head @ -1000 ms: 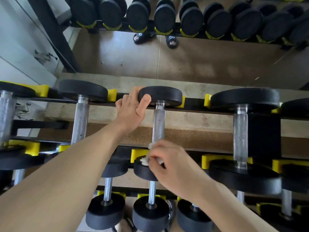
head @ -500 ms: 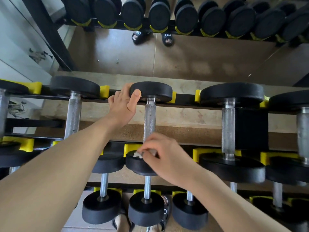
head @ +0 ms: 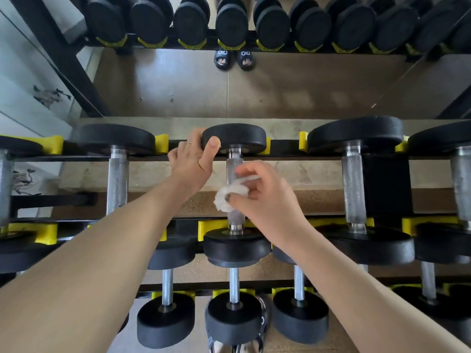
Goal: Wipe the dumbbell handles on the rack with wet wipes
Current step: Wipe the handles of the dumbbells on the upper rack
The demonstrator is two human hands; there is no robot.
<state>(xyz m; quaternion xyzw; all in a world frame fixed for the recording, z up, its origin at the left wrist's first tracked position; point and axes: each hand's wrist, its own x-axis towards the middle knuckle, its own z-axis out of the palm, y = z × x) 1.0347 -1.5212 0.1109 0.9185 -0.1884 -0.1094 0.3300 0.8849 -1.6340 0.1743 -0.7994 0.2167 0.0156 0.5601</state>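
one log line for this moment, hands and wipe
left hand: grips far dumbbell head | right hand: pinches wet wipe on handle | step: wiping

Left hand [head: 193, 159] outstretched, fingers curled in a grip, right hand [head: 265, 197] pinching, both forearms extended

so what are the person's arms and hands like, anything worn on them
Both forearms are bare, with no sleeves, watch or gloves in view. The left hand wears a thin ring on one finger. The right hand shows no jewellery; its thumbnail looks dark.
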